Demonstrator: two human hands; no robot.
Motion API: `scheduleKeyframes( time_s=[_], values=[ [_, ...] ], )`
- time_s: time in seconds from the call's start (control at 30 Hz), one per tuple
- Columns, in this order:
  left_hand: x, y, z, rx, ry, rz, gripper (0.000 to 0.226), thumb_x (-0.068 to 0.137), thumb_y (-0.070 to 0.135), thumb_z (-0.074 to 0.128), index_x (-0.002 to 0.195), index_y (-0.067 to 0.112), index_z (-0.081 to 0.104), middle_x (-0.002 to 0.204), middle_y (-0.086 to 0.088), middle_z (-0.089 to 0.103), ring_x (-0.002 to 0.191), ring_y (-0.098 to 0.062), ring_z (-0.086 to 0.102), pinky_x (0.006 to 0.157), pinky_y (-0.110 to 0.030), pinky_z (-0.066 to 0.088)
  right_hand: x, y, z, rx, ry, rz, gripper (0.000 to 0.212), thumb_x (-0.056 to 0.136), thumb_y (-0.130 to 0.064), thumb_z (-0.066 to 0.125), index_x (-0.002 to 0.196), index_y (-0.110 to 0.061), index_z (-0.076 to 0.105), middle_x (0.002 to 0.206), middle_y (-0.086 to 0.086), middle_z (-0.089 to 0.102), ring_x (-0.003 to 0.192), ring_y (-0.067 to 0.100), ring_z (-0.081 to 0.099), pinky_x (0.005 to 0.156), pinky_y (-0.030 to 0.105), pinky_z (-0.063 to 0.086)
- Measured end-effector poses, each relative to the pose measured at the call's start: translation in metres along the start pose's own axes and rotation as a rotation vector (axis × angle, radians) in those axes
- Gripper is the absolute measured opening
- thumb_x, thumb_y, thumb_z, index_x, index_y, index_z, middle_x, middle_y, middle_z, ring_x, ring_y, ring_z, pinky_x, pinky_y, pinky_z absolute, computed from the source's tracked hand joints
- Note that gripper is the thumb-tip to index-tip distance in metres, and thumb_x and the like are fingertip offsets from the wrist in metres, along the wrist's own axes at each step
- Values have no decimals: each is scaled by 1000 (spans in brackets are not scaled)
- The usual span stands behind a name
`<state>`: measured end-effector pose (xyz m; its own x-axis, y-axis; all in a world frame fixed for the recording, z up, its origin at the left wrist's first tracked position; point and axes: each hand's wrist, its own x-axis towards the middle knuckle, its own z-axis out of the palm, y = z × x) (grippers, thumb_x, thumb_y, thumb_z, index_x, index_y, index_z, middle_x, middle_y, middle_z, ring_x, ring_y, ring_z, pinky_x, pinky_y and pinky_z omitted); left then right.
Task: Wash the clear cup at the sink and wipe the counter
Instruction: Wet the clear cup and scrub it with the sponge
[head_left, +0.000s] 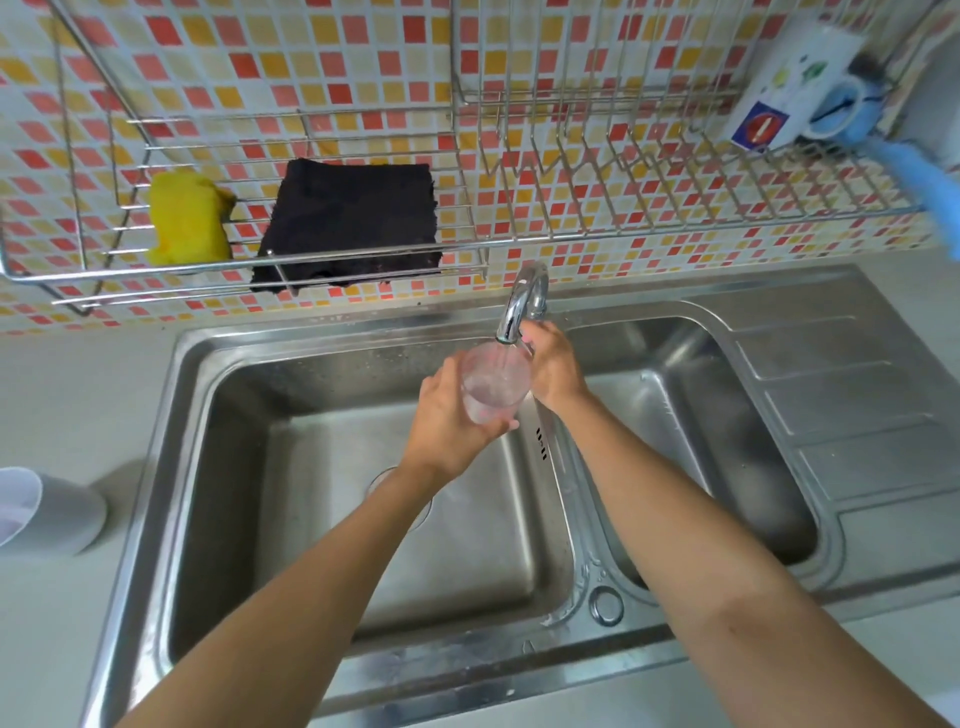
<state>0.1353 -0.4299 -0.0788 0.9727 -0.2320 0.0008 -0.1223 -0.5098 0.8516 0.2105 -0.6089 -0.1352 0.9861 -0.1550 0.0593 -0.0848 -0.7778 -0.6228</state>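
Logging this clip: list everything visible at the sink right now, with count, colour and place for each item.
clear cup: one, transparent, under the faucet, water running in
faucet: one, chrome, behind the divider between the basins
sink: one, steel, two basins, drainboard at right
wire rack: one, metal, on the tiled wall above the sink
sponge: one, yellow, left on the rack
cloth: one, black, beside the sponge
box: one, white, rack's right end
blue item: one, rack's right end, kind unclear
container: one, grey-white, counter's far left
counter: one, pale, around the sink
left hand: one, grips the clear cup
right hand: one, at the faucet, grip unclear
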Motion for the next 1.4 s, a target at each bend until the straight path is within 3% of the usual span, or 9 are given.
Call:
scheduleKeyframes(
  time_s=[0.1, 0.2, 0.27, 0.53, 0.73, 0.93, 1.1, 1.3, 1.4],
  values=[
    [-1, -3, -3, -16, 30, -12, 81, 63, 34, 88, 131, 24, 44, 124, 8, 57, 113, -16, 46, 91, -26, 40, 0, -3, -9, 161, 189, 160, 27, 94, -6, 53, 116, -14, 66, 87, -2, 65, 73, 8, 57, 72, 14, 42],
    [-3, -4, -4, -20, 11, -16, 82, 62, 35, 88, 131, 24, 44, 125, 8, 57, 114, -16, 46, 93, -27, 41, -7, -5, -19, 219, 221, 211, 26, 96, -13, 50, 120, -13, 61, 104, 8, 71, 92, 25, 66, 80, 30, 50],
    [-4, -3, -1, -24, 12, -17, 84, 62, 35, 88, 132, 23, 43, 125, 7, 57, 114, -17, 46, 95, -29, 42, -8, -5, -23, 259, 207, 229, 25, 96, -15, 51, 120, -11, 59, 107, 10, 71, 97, 27, 66, 77, 26, 47],
    [-4, 7, 10, -112, 65, -26, 84, 64, 32, 87, 134, 22, 42, 128, 6, 55, 119, -18, 46, 96, -27, 40, -90, 12, -1, 155, 246, 272, 36, 98, -19, 48, 132, -6, 53, 130, 14, 59, 120, 31, 54, 99, 32, 39],
    [-1, 9, 8, -126, 117, -6, 78, 67, 34, 85, 133, 29, 43, 127, 12, 55, 115, -11, 46, 89, -16, 37, -158, 50, 43, -250, 79, 103, 47, 100, -17, 32, 145, -2, 35, 153, 13, 32, 144, 28, 23, 117, 42, 22],
    [-5, 3, 10, -86, 107, 16, 81, 65, 34, 86, 133, 26, 43, 127, 10, 56, 116, -14, 47, 93, -23, 39, -158, 48, 47, -361, 96, 89, 46, 97, -5, 37, 142, 1, 38, 150, 17, 36, 143, 29, 26, 117, 42, 20],
    [-7, 6, 9, -110, 111, 20, 78, 66, 35, 86, 132, 26, 44, 125, 10, 56, 115, -12, 48, 86, -9, 35, -159, 45, 45, -374, 101, 87, 51, 92, 2, 48, 142, 2, 38, 149, 18, 37, 142, 30, 27, 117, 41, 17],
    [-3, 7, 6, -92, 119, 39, 81, 67, 37, 86, 134, 27, 42, 129, 11, 54, 117, -11, 46, 92, -18, 37, -159, 45, 46, -407, 83, 81, 55, 88, 5, 50, 142, 3, 37, 149, 19, 38, 142, 28, 27, 116, 40, 16],
    [-1, 5, 6, -95, 129, 33, 83, 66, 39, 85, 135, 26, 42, 130, 11, 54, 118, -12, 47, 89, -11, 33, -158, 45, 45, -407, 75, 88, 55, 89, 4, 50, 142, 1, 37, 149, 17, 37, 143, 27, 26, 117, 38, 13]
  ],
)
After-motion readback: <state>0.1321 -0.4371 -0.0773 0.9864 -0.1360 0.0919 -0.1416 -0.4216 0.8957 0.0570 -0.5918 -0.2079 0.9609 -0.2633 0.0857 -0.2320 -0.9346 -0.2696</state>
